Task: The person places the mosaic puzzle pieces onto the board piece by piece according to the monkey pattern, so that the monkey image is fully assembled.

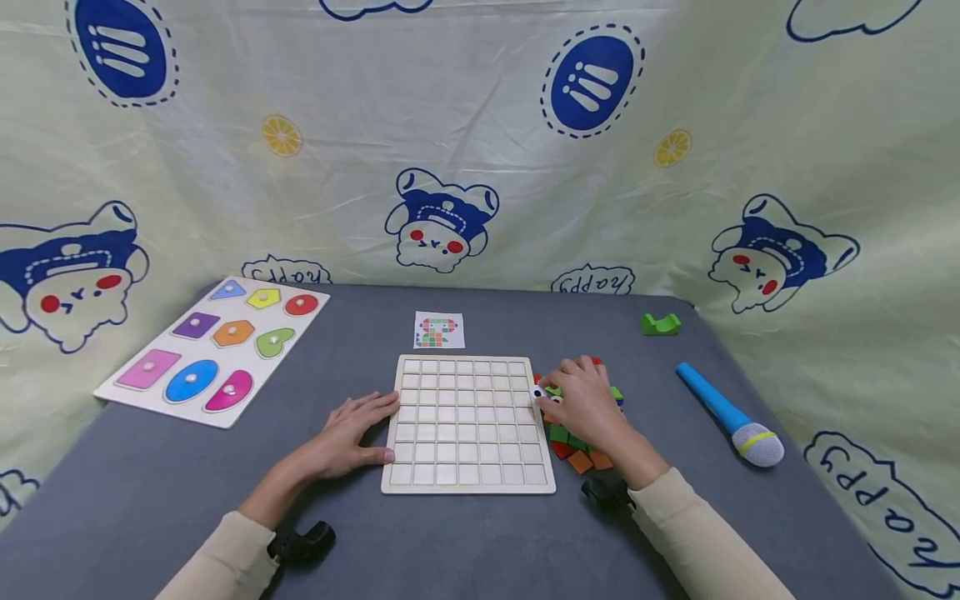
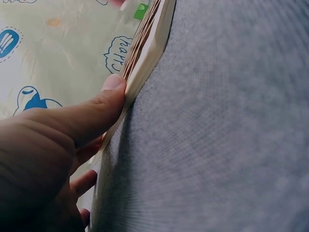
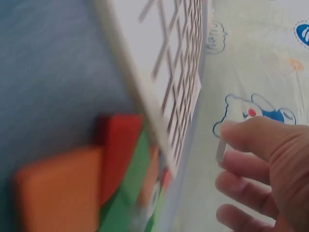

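Note:
A light wooden grid board lies on the table with all its squares bare. My left hand rests against its left edge, fingers stretched out; in the left wrist view the thumb touches the board's side. At the board's right edge, my right hand pinches a small white tile between thumb and forefinger, the other fingers loosely bent. A dark eye-like dot shows on the white tile in the head view. Under and beside that hand lies a pile of coloured tiles, orange, red and green, partly hidden by it.
A small pixel-pattern card lies beyond the board. To the left is a shape puzzle board with coloured knobbed pieces. On the right lie a blue toy microphone and a green curved block. A printed cloth hangs behind.

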### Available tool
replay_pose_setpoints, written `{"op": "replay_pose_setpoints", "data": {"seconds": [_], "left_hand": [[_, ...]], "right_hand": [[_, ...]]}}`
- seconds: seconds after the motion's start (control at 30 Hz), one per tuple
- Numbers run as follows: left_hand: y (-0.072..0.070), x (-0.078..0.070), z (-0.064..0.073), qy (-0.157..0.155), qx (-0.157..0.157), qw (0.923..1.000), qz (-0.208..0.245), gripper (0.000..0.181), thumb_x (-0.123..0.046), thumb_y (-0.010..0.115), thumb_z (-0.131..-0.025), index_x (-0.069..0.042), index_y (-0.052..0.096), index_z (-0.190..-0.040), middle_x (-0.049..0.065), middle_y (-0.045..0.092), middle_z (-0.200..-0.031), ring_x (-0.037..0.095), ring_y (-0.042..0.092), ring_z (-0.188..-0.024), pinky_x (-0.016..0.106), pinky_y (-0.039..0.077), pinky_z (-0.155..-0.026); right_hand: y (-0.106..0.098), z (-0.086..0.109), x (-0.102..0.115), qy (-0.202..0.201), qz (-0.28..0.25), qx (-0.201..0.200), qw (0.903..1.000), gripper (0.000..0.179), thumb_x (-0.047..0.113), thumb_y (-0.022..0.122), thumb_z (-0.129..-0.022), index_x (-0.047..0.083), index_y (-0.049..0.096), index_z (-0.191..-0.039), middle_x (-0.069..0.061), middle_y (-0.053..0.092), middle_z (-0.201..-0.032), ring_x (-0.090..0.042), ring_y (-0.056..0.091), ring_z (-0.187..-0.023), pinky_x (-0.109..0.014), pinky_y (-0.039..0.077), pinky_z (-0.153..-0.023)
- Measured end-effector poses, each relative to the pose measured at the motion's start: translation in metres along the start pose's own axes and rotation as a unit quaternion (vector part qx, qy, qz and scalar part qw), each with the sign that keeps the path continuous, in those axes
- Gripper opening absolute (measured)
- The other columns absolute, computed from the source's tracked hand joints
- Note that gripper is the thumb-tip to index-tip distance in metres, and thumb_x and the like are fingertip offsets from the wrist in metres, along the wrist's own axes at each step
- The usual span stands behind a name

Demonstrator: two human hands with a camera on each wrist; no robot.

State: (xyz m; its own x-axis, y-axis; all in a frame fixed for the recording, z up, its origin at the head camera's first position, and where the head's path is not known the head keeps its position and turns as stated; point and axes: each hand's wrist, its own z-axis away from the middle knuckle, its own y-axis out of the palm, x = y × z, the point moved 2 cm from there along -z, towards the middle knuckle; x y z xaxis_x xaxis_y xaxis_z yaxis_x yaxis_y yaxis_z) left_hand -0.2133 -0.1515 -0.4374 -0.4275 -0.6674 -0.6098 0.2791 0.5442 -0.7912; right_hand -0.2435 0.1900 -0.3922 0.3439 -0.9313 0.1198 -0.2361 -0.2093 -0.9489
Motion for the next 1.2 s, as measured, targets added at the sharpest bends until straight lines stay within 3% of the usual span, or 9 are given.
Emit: {"op": "replay_pose_setpoints", "data": {"seconds": [0.17, 0.6, 0.73, 0.97, 1.2], "left_hand": [[0.001, 0.001, 0.000, -0.001, 0.001, 1.0000, 0.004, 0.075, -0.033, 0.070, -0.084, -0.006, 0.037, -0.145, 0.013, 0.033, -0.153, 0.041, 0.021, -0.143, 0.066, 0.007, -0.110], [0.002, 0.001, 0.000, 0.003, -0.002, 0.9999, 0.010, 0.074, -0.033, 0.069, -0.084, -0.005, 0.037, -0.145, 0.014, 0.033, -0.153, 0.042, 0.021, -0.143, 0.066, 0.006, -0.110], [0.002, 0.001, -0.001, 0.001, -0.004, 1.0000, 0.007, 0.074, -0.033, 0.070, -0.084, -0.006, 0.037, -0.144, 0.013, 0.034, -0.153, 0.041, 0.021, -0.143, 0.066, 0.006, -0.110], [0.003, 0.003, -0.001, 0.000, -0.013, 0.9999, 0.000, 0.073, -0.034, 0.071, -0.083, -0.006, 0.039, -0.143, 0.013, 0.036, -0.152, 0.041, 0.023, -0.142, 0.066, 0.008, -0.109], [0.004, 0.003, -0.001, 0.001, -0.013, 0.9999, 0.002, 0.074, -0.035, 0.071, -0.082, -0.006, 0.039, -0.144, 0.013, 0.036, -0.152, 0.041, 0.023, -0.142, 0.065, 0.008, -0.110]], "right_hand": [[0.002, -0.014, 0.020, -0.036, -0.021, 0.008, 0.9991, 0.022, 0.030, 0.075, -0.079, 0.015, 0.073, -0.095, -0.001, 0.060, -0.090, -0.021, 0.045, -0.090, -0.040, 0.034, -0.078], [0.020, -0.051, 0.067, -0.096, -0.051, 0.087, 0.9902, 0.021, 0.029, 0.071, -0.084, 0.019, 0.072, -0.102, 0.002, 0.062, -0.097, -0.018, 0.046, -0.095, -0.040, 0.036, -0.085], [0.027, -0.061, 0.074, -0.111, -0.054, 0.100, 0.9873, 0.019, 0.027, 0.069, -0.085, 0.020, 0.072, -0.103, 0.002, 0.062, -0.094, -0.016, 0.045, -0.091, -0.037, 0.036, -0.082], [0.037, -0.075, 0.080, -0.121, -0.053, 0.123, 0.9835, 0.020, 0.028, 0.067, -0.087, 0.023, 0.071, -0.106, 0.003, 0.062, -0.097, -0.017, 0.046, -0.093, -0.041, 0.037, -0.088], [0.039, -0.077, 0.079, -0.119, -0.056, 0.131, 0.9826, 0.020, 0.028, 0.068, -0.086, 0.023, 0.071, -0.105, 0.002, 0.063, -0.098, -0.017, 0.046, -0.095, -0.042, 0.037, -0.088]]}}
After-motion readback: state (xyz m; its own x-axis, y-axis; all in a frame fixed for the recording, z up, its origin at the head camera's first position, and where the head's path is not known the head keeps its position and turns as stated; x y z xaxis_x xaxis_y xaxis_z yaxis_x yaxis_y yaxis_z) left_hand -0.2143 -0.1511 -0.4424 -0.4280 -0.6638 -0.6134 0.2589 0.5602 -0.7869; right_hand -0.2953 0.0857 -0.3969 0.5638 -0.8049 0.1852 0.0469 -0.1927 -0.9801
